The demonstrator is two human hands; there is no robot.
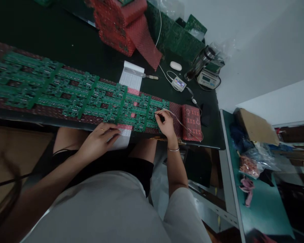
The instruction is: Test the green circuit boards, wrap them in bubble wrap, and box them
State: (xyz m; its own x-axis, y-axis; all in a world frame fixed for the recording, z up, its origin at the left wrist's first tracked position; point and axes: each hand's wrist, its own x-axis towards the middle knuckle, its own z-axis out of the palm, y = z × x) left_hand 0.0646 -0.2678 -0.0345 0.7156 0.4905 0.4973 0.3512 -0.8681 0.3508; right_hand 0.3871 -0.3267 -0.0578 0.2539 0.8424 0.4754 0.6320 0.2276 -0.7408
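Note:
A long row of green circuit boards (pixel 91 94) lies on red bubble wrap along the front of the dark table. My right hand (pixel 166 124) is over the boards at the row's right end, thumb and forefinger pinched on the end of a thin pale cable (pixel 177 118). The cable loops to the right past a red bubble-wrapped block (pixel 191 122). At the front edge of the boards my left hand (pixel 101 135) rests with its fingers stretched out, beside a sheet of white paper (pixel 121 140). It holds nothing that I can see.
Behind the boards lie a white sheet (pixel 131 77) with a knife (pixel 136 73) on it and a small white device (pixel 178 83) with a display. A glass bottle (pixel 200 62), a scale (pixel 207 79) and a bubble wrap roll (pixel 116 30) stand further back.

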